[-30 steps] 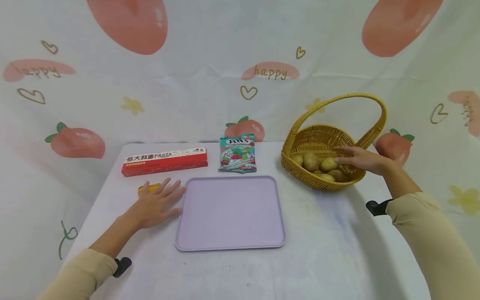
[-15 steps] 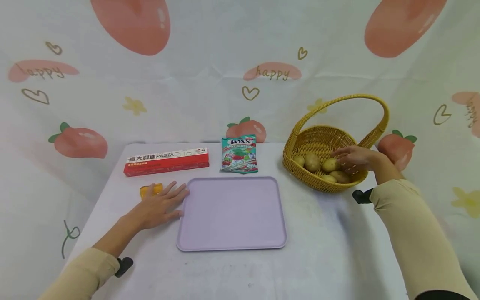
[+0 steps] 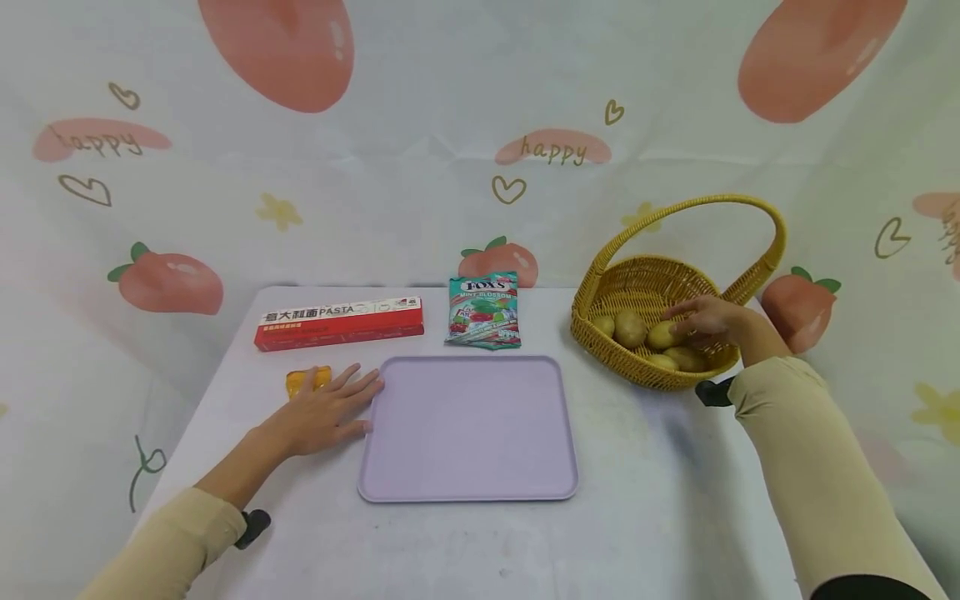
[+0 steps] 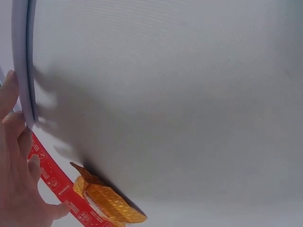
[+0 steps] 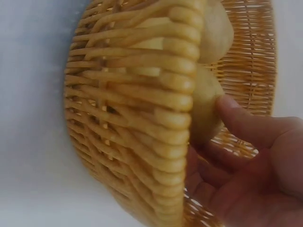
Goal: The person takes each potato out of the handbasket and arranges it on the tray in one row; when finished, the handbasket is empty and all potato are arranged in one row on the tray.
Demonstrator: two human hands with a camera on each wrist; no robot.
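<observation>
My right hand (image 3: 714,322) reaches into a yellow wicker basket (image 3: 615,360) at the right. Its thumb and curled fingers pinch a potato (image 5: 204,111), which lies among several others behind the basket's woven front wall. At the left, my other hand (image 3: 318,419) lies with fingers spread, fingertips right at the left rim of a lavender tray (image 3: 468,429). Just beyond that hand is a small orange-gold foil packet (image 4: 111,201), partly covered by a finger in the head view.
A red and white pasta box (image 3: 339,325) lies at the back left of the white table. Beside it, behind the tray, is a teal Fox's candy bag (image 3: 483,312). The basket's tall handle (image 3: 693,202) arches over its opening. A printed cloth (image 3: 405,192) hangs behind.
The right hand has moved in from the basket's right side, lowered to a potato and curled its fingers on it. The left hand stays by the tray. The head view has shifted slightly.
</observation>
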